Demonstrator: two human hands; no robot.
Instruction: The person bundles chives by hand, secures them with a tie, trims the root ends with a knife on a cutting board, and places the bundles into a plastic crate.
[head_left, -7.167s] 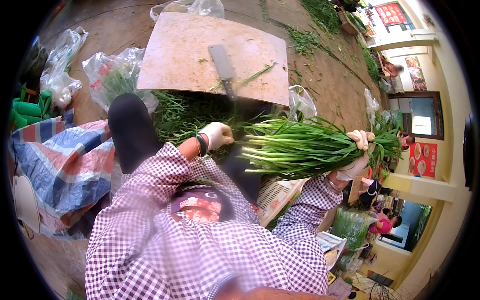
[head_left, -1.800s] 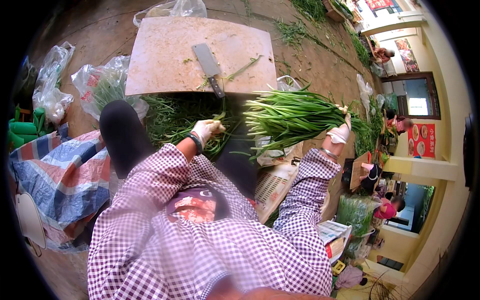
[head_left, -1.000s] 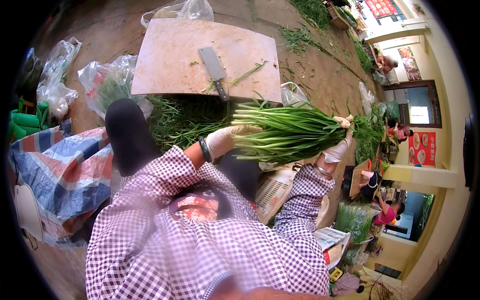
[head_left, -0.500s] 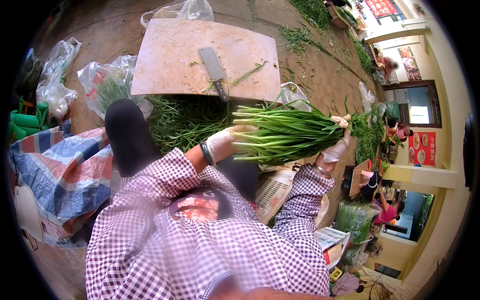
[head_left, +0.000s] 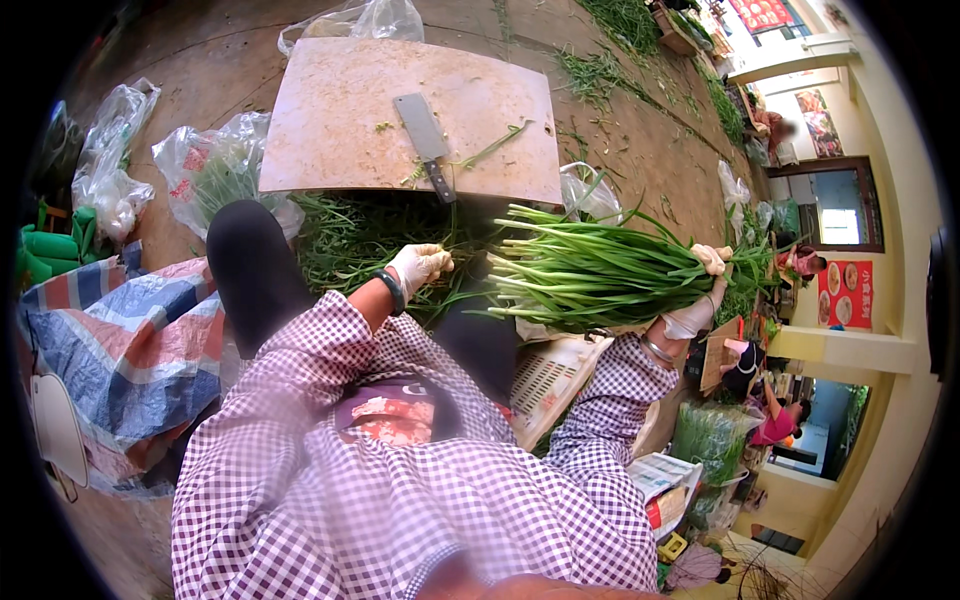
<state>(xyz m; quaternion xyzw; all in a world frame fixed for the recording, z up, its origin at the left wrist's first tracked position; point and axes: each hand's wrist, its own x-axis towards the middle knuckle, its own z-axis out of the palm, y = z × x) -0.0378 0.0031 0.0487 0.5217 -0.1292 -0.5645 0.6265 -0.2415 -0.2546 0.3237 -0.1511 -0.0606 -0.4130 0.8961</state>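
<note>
A bunch of garlic chives (head_left: 600, 265), white stem ends to the left and long green leaves to the right, lies sideways in the air over my lap. My right hand (head_left: 703, 295), in a thin pale glove, is closed round its leafy end. My left hand (head_left: 420, 266), gloved too and with a dark bangle at the wrist, is apart from the stem ends. Its fingers are pinched together, and what they hold, if anything, is too small to make out. Loose green trimmings (head_left: 350, 245) lie just below and beyond that hand.
Ahead stands a pale board (head_left: 330, 110) with a cleaver (head_left: 422, 127) and leaf scraps on it. Clear plastic bags (head_left: 225, 175) lie to its left, beside a striped woven sheet (head_left: 130, 340). A cream plastic basket (head_left: 555, 385) is by my right leg. Other people work at the far right.
My left hand has come off the stem ends and moved left, its fingers now pinched. My right hand has carried the chives slightly to the right.
</note>
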